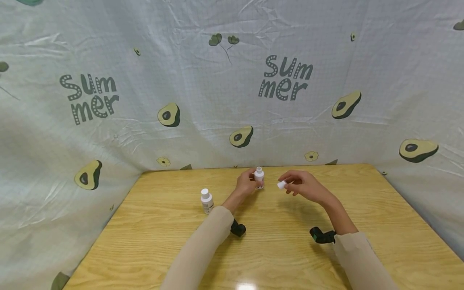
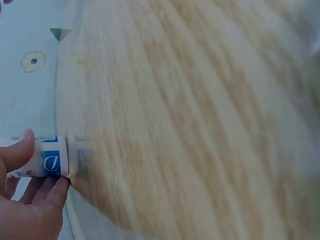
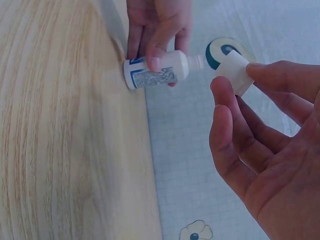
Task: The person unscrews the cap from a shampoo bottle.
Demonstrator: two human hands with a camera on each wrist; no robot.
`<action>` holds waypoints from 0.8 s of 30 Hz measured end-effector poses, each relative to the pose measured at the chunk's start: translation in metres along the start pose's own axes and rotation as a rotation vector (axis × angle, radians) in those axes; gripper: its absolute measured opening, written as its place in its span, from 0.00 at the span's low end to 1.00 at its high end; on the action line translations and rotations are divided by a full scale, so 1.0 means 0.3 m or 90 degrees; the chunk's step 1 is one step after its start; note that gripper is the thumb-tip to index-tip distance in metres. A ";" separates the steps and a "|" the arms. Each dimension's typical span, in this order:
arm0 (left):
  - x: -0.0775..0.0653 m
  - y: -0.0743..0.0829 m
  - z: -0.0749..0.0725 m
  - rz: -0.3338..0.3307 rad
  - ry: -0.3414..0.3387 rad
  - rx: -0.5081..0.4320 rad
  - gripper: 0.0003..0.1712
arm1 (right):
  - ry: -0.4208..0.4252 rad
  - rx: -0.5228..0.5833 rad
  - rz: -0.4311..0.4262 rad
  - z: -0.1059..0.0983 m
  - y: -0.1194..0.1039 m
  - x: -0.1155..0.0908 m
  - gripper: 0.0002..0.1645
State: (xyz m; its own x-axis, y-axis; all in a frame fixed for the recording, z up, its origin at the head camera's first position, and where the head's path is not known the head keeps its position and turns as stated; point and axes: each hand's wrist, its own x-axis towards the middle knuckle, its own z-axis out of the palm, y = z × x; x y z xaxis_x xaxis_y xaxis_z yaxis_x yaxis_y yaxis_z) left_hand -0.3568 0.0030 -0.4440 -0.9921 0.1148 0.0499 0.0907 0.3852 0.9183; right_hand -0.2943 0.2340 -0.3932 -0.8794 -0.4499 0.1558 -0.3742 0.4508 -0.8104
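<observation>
Near the table's back edge, my left hand (image 1: 247, 183) grips a small white bottle (image 1: 259, 176) with its neck uncovered. Its thumb and fingers wrap the bottle from the side, and a blue label shows on the bottle (image 2: 52, 159) in the left wrist view. To the right, my right hand (image 1: 302, 185) pinches a white screw cap (image 1: 281, 184) between thumb and fingertips. In the right wrist view the cap (image 3: 234, 72) is tilted and apart from the bottle's threaded neck (image 3: 196, 62). Part of the label is hidden by the left hand's fingers.
A second white bottle (image 1: 207, 201), with its cap on, stands left of my left forearm. Behind the wooden table (image 1: 163, 233) hangs a pale curtain (image 1: 203, 133) printed with avocados. Dark wrist-worn devices sit on both wrists.
</observation>
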 end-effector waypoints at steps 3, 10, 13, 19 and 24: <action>-0.002 0.002 -0.001 -0.005 -0.001 0.002 0.29 | 0.006 -0.001 -0.001 0.000 0.000 0.001 0.18; -0.008 0.004 -0.003 -0.005 -0.003 0.015 0.28 | 0.019 -0.008 0.004 0.003 0.003 0.001 0.19; -0.012 0.008 -0.004 -0.001 -0.004 0.021 0.29 | 0.020 -0.011 0.010 0.004 -0.001 -0.001 0.19; -0.013 0.010 -0.007 -0.004 -0.006 0.022 0.32 | 0.027 -0.028 0.014 0.009 -0.007 -0.003 0.20; -0.010 0.009 -0.013 -0.026 -0.003 0.006 0.43 | 0.037 -0.043 0.013 0.014 -0.005 -0.001 0.21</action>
State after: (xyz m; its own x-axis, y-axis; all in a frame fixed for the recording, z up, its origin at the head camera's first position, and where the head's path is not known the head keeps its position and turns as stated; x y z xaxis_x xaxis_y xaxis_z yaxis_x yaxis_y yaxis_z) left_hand -0.3539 0.0001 -0.4401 -0.9946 0.1028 0.0108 0.0511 0.3988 0.9156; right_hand -0.2922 0.2301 -0.3943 -0.9020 -0.3955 0.1729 -0.3727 0.5116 -0.7742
